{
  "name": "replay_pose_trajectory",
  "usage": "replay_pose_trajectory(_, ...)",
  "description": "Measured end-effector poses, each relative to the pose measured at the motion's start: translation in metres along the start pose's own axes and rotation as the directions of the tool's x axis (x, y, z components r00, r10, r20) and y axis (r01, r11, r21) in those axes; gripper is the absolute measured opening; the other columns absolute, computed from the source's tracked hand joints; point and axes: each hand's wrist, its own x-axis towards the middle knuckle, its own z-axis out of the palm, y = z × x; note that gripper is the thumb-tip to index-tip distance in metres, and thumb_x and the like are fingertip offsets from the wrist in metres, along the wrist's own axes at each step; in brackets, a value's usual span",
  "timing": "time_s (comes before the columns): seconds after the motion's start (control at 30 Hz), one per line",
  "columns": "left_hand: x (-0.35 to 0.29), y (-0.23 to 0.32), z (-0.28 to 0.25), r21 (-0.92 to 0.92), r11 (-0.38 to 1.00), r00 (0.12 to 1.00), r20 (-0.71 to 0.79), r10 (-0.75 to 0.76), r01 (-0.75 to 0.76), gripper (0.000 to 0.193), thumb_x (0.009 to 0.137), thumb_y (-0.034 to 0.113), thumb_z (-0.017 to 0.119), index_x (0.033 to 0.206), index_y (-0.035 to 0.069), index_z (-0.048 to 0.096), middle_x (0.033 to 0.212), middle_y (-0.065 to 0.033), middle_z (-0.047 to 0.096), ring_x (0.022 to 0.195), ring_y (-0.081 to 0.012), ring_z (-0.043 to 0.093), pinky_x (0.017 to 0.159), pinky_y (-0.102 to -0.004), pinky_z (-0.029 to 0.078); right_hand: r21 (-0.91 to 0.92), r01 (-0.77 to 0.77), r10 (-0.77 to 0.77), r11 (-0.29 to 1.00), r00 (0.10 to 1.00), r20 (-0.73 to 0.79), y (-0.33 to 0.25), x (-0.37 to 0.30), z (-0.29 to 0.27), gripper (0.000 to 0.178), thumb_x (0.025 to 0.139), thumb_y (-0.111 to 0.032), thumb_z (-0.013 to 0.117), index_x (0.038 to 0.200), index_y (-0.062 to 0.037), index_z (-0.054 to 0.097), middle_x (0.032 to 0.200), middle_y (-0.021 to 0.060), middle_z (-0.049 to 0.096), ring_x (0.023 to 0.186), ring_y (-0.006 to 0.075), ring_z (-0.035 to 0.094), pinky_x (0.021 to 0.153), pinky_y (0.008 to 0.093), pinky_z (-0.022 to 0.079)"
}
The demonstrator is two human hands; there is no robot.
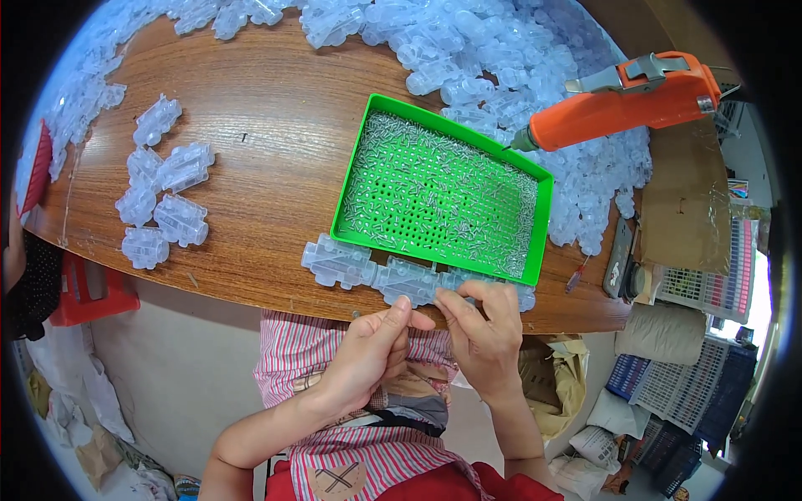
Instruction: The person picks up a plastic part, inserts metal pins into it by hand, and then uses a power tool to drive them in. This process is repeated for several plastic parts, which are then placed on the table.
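Head view: translucent plastic casings [405,280], lumpy-edged, rowed beside green tray [543,225].

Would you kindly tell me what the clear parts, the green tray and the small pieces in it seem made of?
Clear parts: likely moulded plastic, glossy, translucent with highlights. Green tray: probably plastic, smooth, evenly coloured, with a perforated floor. Small pieces: probably metal, silvery and glinting, too tiny to be sure.
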Motion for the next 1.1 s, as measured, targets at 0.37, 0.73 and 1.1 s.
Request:
replay_pose_trajectory(0.37,-0.015,0.014,0.012,-0.297,0.955,0.978,0.195,0.074,-0.013,0.073,0.099,0.057,0.018,0.132,-0.002,0.045,0.124,-0.0124,0.058,0.112,-0.0164,0.057,0.099,-0.0302,0.044,0.296,-0.127,0.129,0.947,0.992,0.013,-0.034,-0.004,-0.033,0.024,0.073,-0.004,0.072,0.096,-0.0119,0.07,0.096,0.0038,0.055,0.084,0.0215,0.052,0.073,0.0341,0.041)
replay_pose_trajectory(0.73,-0.015,0.01,0.01,-0.318,0.942,0.902,0.43,0.045,0.105,0.084,0.094,0.067,0.01,0.148,0.003,0.024,0.144,-0.0143,0.041,0.128,-0.0202,0.045,0.11,-0.0341,0.032,0.078,0.045,-0.052,0.996,0.996,0.078,-0.043,0.007,-0.027,0.025,0.068,-0.004,0.075,0.091,-0.0121,0.068,0.1,0.0039,0.053,0.087,0.0224,0.049,0.074,0.0339,0.041)
replay_pose_trajectory(1.1,-0.014,0.001,-0.002,-0.282,0.958,0.875,0.475,0.091,0.053,0.079,0.097,0.062,0.014,0.146,0.002,0.026,0.137,-0.0115,0.048,0.125,-0.0166,0.048,0.106,-0.031,0.037,0.325,-0.144,0.092,0.935,0.981,0.17,-0.038,0.01,-0.024,0.021,0.067,-0.001,0.073,0.085,-0.0075,0.064,0.097,0.0069,0.053,0.084,0.0226,0.051,0.072,0.0317,0.042)
